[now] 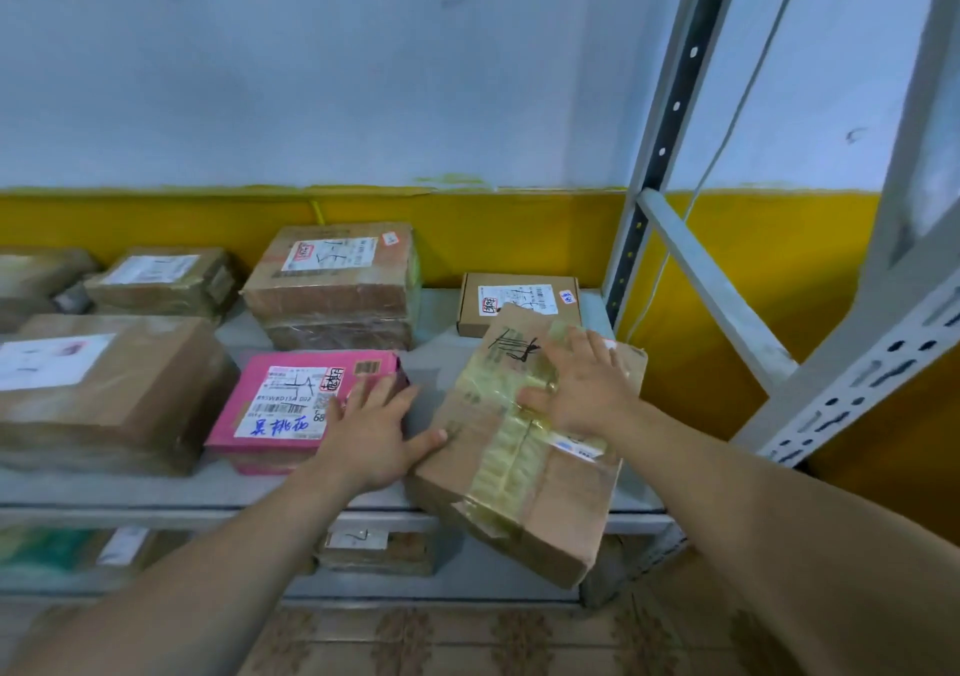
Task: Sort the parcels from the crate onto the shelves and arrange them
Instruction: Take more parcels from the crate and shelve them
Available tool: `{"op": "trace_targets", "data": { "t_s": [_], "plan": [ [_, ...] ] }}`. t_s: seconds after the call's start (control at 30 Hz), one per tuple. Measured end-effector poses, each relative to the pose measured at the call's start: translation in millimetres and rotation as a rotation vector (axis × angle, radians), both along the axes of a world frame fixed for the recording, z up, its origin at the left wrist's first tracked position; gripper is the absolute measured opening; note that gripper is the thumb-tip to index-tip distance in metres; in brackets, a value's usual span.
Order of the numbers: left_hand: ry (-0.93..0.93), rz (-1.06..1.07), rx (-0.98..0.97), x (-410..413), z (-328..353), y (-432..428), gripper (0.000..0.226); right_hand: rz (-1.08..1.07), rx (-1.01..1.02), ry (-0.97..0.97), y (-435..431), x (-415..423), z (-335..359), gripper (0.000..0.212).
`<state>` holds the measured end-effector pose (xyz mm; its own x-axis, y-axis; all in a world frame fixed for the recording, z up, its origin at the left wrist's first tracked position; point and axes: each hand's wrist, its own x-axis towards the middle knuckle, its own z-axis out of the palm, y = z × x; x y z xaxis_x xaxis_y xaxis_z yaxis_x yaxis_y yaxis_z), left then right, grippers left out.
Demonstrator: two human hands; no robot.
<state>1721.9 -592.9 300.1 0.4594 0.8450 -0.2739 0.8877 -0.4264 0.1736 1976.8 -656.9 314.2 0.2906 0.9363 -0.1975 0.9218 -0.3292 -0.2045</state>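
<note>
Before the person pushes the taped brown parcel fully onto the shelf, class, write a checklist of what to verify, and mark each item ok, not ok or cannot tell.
1. Right hand flat on top of the taped brown parcel: ok.
2. Left hand at the parcel's left edge, thumb touching it: ok.
3. Parcel fully on the shelf: not ok; its near corner overhangs the front edge.
4. Parcel squared with its neighbours: not ok; it sits skewed.
5. Gap to the pink parcel: ok, bare shelf between them.
6. Room behind: cannot tell; the small flat box lies right behind the far corner.
</note>
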Motion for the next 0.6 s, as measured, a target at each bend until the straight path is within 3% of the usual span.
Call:
{"op": "trace_targets", "data": {
  "t_s": [0.1,0.27,0.43,0.53,0.6],
  "plan": [
    [0.030,0.033,-0.046,-4,-6,5,0.082,0.131,-0.065,-0.119,19,0,-3,0.090],
    [0.040,0.033,-0.053,-4,-11,6,0.079,0.140,-0.131,-0.142,24,7,-11,0.091],
    [-0.004,0.028,-0.072,-13,-15,5,0.090,-0.061,-0.130,-0.117,11,4,-15,0.096],
    [-0.013,0.009,-0.090,-16,-16,4,0.121,-0.204,-0.129,-0.103,4,-2,-13,0.097],
    [-0.005,0.009,-0.088,-15,-15,5,0.115,-0.242,-0.131,-0.092,3,-6,-10,0.097]
  ]
}}
